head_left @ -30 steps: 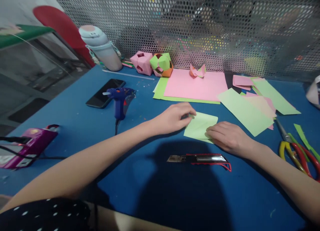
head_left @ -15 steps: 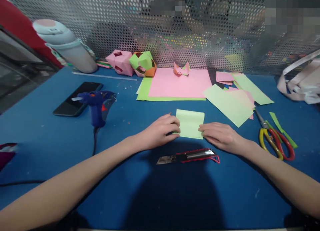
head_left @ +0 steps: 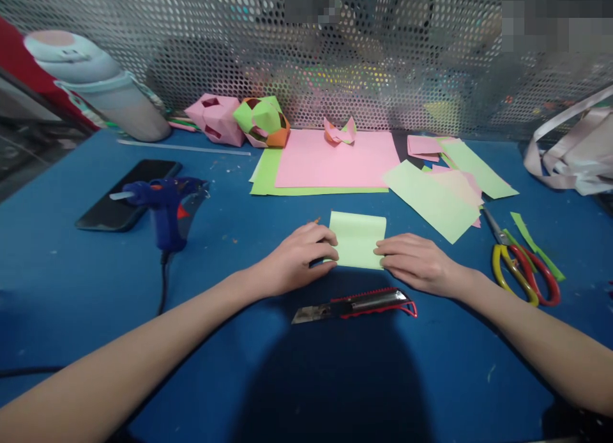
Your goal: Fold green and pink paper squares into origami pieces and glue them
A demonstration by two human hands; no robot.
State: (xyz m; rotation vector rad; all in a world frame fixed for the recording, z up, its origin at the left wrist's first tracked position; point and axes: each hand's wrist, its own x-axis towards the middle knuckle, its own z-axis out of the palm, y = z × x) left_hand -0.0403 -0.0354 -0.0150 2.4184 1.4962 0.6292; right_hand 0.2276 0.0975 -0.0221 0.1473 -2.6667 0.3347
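Note:
A small light green sheet of paper (head_left: 358,240) lies on the blue table between my hands, with its far edge curled over. My left hand (head_left: 309,255) grips its left edge, fingers bent around the near left corner. At the right edge, my right hand (head_left: 414,261) has its fingertips pressed together on the paper. Just nearer to me rests a red utility knife (head_left: 357,304), its blade exposed and pointing left. To the right of my right hand lie scissors (head_left: 520,264) with yellow and red handles, beside a thin green paper strip (head_left: 534,242).
A blue glue gun (head_left: 165,210) stands by a black phone (head_left: 127,194) on the left. Folded paper shapes (head_left: 218,119), a bottle (head_left: 103,85) and pink sheets (head_left: 335,162) line the back, before a perforated metal panel (head_left: 215,41). Cut papers (head_left: 433,197) lie right.
The camera view has shifted slightly, so most things appear further left. Both hands stay at the paper's sides, and the paper looks almost the same.

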